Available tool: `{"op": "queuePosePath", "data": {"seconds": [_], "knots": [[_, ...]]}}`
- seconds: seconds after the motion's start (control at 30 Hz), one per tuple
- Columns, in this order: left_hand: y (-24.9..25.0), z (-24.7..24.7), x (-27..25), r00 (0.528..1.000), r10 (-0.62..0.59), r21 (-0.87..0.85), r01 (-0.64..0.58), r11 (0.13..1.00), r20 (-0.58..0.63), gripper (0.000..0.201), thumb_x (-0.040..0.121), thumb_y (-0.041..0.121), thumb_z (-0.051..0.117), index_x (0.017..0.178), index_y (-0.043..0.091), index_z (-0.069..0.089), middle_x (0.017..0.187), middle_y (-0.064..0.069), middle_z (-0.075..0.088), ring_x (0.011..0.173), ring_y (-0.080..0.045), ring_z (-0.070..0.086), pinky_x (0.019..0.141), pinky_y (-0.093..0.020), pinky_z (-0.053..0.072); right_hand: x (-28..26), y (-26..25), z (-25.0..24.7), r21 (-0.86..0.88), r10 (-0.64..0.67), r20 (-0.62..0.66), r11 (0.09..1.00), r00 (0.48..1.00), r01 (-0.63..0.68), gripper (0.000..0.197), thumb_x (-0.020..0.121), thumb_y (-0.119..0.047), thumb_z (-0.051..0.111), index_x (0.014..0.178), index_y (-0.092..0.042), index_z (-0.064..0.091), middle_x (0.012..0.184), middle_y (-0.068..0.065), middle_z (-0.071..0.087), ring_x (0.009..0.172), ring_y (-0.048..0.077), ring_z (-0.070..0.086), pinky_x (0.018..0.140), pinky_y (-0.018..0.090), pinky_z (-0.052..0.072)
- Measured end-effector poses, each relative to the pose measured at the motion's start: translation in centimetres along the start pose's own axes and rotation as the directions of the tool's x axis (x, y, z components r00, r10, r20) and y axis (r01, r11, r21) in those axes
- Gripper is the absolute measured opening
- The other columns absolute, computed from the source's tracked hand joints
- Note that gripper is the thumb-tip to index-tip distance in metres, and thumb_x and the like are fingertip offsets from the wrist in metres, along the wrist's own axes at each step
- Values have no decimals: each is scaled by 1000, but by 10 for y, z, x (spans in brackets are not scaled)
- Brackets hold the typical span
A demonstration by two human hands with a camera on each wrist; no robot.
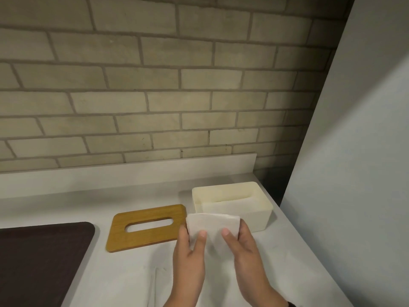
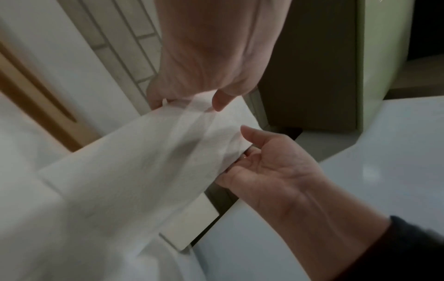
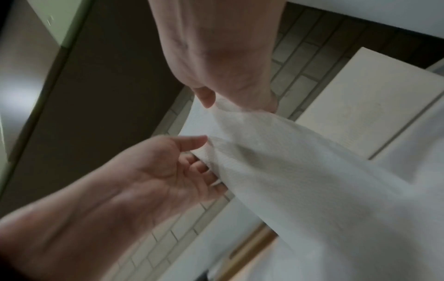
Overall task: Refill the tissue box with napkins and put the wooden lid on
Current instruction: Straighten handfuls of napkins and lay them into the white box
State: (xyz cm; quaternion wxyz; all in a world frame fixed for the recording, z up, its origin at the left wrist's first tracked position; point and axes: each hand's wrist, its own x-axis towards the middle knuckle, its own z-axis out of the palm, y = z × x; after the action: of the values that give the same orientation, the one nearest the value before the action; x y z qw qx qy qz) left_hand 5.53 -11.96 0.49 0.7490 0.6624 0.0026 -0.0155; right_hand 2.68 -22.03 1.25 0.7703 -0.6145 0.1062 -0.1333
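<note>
Both hands pinching one napkin (image 1: 213, 231), left hand (image 1: 190, 260) & right hand (image 1: 245, 251) thumbs on top, fingers curling behind, near tissue box (image 1: 263, 212) at worktop (image 1: 294, 262) right edge

Hands: two, the left hand (image 1: 192, 255) and the right hand (image 1: 241, 249)
Napkins held up: one napkin (image 1: 212, 229), gripped by both hands
Tissue boxes: one tissue box (image 1: 263, 209), open-topped
Wooden lids: one wooden lid (image 1: 146, 238)
Dark mats: one dark mat (image 1: 39, 258)
Benches: one bench (image 1: 88, 202)
</note>
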Motion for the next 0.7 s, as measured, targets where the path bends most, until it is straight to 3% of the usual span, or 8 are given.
{"op": "queuePosePath", "data": {"seconds": [0.1,0.17,0.27,0.37,0.43,0.5,0.57,0.7], "knots": [[-2,5,-1,999,-26,49,27,998,-21,20,92,17,55,103,34,50,107,3,64,94,-9,60,75,-27,50,2,9,-1,-54,5,-9,999,1000,-6,21,94,-12,50,110,-23,61,102,0,72,97,18,68,76,26,54],[3,5,0,1000,5,36,-4,999,-23,23,89,20,61,97,38,50,101,12,63,92,-4,59,69,-21,48,5,7,-2,-69,-17,12,997,1000,18,20,95,-16,50,110,-24,61,101,-1,72,95,14,69,75,26,54],[2,2,4,999,9,11,-8,1000,-50,20,85,22,67,95,35,57,97,12,67,91,-8,63,72,-26,51,8,9,-7,-93,-10,103,995,995,20,20,94,-23,55,112,-28,59,106,-5,71,98,9,67,82,27,53],[4,-2,8,993,-52,-74,44,996,-108,9,88,23,63,96,26,65,96,2,71,90,-16,65,72,-31,51,13,24,-19,-355,36,164,934,986,25,32,83,-20,70,109,-32,56,103,-13,70,94,-4,64,77,12,49],[11,-7,11,988,-100,-187,76,979,-120,10,89,21,61,98,23,66,96,2,73,91,-16,66,73,-32,51,18,29,-30,-545,121,209,838,970,13,41,73,-10,76,102,-32,56,97,-13,70,89,1,66,69,6,46],[21,-15,17,988,-117,-267,86,960,-100,16,89,19,62,104,19,67,100,-1,74,95,-20,67,81,-38,52,26,24,-45,-542,150,163,840,975,-39,36,70,1,75,92,-24,61,87,-4,74,85,18,68,65,12,48],[29,-21,28,991,-71,-226,45,973,-111,18,87,15,64,105,17,66,102,-5,73,96,-24,67,87,-45,52,39,5,-57,-430,93,26,900,995,-73,33,67,-1,77,91,-17,61,84,0,72,80,23,66,65,20,50],[38,-14,61,997,-6,23,8,1000,-78,26,84,8,67,100,24,54,91,-7,72,83,-26,67,70,-37,52,87,-43,-73,-389,-84,-160,921,984,15,37,80,-4,70,110,-16,51,100,7,65,89,25,63,73,33,51]]}}
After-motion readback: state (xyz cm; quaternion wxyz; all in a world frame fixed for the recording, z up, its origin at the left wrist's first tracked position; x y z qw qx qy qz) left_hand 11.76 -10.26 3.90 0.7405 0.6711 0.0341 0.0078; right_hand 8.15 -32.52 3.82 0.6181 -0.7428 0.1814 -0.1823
